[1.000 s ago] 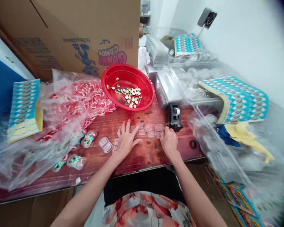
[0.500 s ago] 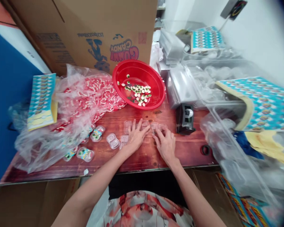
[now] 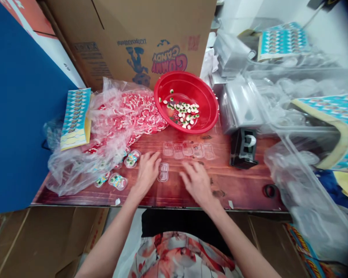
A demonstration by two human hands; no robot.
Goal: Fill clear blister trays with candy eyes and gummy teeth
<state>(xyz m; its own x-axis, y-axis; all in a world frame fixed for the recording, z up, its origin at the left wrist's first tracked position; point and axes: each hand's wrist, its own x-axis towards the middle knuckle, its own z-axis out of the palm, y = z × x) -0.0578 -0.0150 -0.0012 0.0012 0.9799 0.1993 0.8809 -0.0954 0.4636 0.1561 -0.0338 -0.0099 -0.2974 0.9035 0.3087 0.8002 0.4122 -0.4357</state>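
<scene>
My left hand [image 3: 147, 172] is low over the wooden table, its fingers reaching forward and slightly apart. Just right of its fingertips lies a small clear plastic tray [image 3: 163, 172] with two hollows. Whatever is beneath that palm is hidden. My right hand [image 3: 197, 181] hovers over or rests on the wood with its fingers spread, holding nothing I can see. Beyond both hands, several more clear trays [image 3: 188, 149] form a sideways row. Filled packs [image 3: 118, 181] with eyeball candies and colourful labels are left of my left hand.
Behind the row stands a red basin [image 3: 186, 127] with eyeball candies. A plastic bag [image 3: 72, 173] of red-and-white gummies spreads at left, beside a label sheet [image 3: 75, 116]. A black tape dispenser [image 3: 243, 150], a tape roll [image 3: 269, 190] and clear plastic bins [image 3: 292, 143] occupy the right.
My hands have drawn back from the tray row and moved apart, uncovering it. My left hand now covers the spot near the loose trays. The whole view has shifted.
</scene>
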